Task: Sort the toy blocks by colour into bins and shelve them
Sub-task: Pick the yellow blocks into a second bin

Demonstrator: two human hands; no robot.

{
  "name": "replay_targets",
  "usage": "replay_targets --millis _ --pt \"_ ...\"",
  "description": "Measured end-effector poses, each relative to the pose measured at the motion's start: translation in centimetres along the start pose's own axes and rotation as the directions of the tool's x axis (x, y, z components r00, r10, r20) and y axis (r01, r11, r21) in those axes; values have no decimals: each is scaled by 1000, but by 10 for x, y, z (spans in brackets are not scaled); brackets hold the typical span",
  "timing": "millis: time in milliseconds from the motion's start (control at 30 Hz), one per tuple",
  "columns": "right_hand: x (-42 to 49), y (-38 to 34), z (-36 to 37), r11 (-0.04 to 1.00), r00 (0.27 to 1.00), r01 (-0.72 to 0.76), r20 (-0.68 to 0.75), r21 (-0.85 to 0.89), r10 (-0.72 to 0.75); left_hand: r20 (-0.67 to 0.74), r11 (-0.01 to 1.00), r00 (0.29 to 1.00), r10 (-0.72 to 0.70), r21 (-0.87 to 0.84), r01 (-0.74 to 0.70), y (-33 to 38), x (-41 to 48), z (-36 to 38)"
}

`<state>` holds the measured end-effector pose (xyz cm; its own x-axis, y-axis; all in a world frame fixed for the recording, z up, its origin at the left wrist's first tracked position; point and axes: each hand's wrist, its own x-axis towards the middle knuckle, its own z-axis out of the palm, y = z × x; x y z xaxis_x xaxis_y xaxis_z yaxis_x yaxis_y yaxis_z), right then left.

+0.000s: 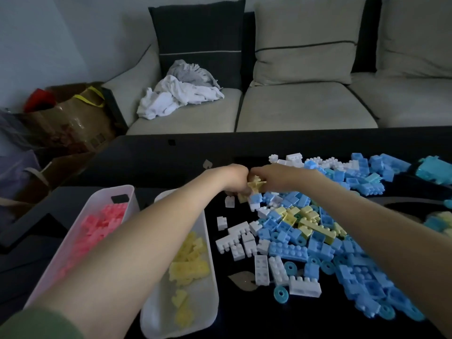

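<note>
My left hand [236,177] and my right hand [274,174] meet knuckle to knuckle over the far left end of the block pile, and both grip a joined piece of yellow blocks [255,185]. A blue block [256,199] hangs at its lower end. The pile [318,236] of blue, white and yellow blocks spreads over the dark table to the right. A white bin [156,321] with yellow blocks lies under my left forearm. Left of it stands a bin [107,194] holding pink blocks.
A dark table [151,162] carries everything. White blocks [234,238] lie loose between the yellow bin and the pile. Teal toy parts [434,170] sit at the far right. Behind the table is a sofa [305,106] with crumpled laundry [181,94]; bags [66,118] stand at the left.
</note>
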<state>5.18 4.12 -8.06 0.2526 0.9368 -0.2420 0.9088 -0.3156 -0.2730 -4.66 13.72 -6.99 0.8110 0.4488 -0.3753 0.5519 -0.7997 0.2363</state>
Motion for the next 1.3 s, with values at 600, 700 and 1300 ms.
replay_targets --millis 600,700,1300 --pt "-66 3 -3 963 941 -66 -306 262 147 -52 999 998 -26 32 28 13 -34 14" --pt "-76 3 2 965 937 -69 -315 253 150 -76 1000 997 3 -4 -4 10 -40 21" --pt "-108 -34 2 908 888 59 -438 415 142 -249 988 966 -75 -151 37 7 -74 5"
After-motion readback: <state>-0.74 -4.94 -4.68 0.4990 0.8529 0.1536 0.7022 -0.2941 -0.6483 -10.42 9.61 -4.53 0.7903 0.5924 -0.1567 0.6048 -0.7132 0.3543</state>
